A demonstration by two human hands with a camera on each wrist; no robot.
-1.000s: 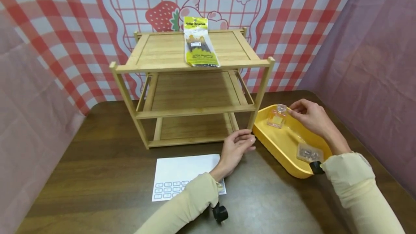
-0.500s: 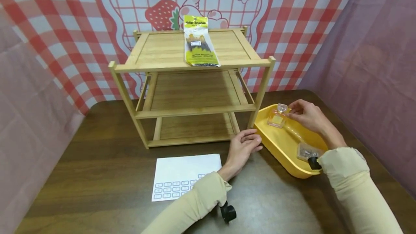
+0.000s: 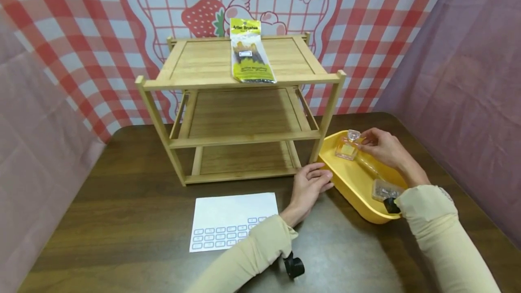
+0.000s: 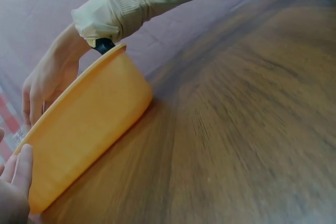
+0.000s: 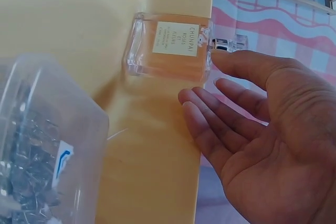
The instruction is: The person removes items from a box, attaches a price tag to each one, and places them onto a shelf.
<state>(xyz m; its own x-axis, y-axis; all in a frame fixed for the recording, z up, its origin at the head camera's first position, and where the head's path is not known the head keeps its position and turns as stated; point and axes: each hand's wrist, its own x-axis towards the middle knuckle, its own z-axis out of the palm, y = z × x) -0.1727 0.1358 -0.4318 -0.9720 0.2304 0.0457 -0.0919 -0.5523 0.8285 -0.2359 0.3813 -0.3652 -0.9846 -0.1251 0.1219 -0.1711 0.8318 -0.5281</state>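
Perfume bottle [image 3: 347, 149] stood cap-up at the far end of yellow tray [image 3: 350, 196]. Right hand [image 3: 386, 149] was loosely spread beside it; thumb contact unconfirmed. Left hand [image 3: 308, 187] had fingers extended at the tray's side wall, presumably to brace it.

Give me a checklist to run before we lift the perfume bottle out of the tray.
1. Perfume bottle inside the yellow tray, cap uppermost: ok, at the far end.
2. Right hand gripping the bottle: not ok; it is beside the neck, its fingers not closed around the glass.
3. Left hand bracing the tray: cannot tell; it is at the tray's side, but pressure doesn't show.
4. Clear box apart from the bottle: ok, it sits toward the tray's near end.
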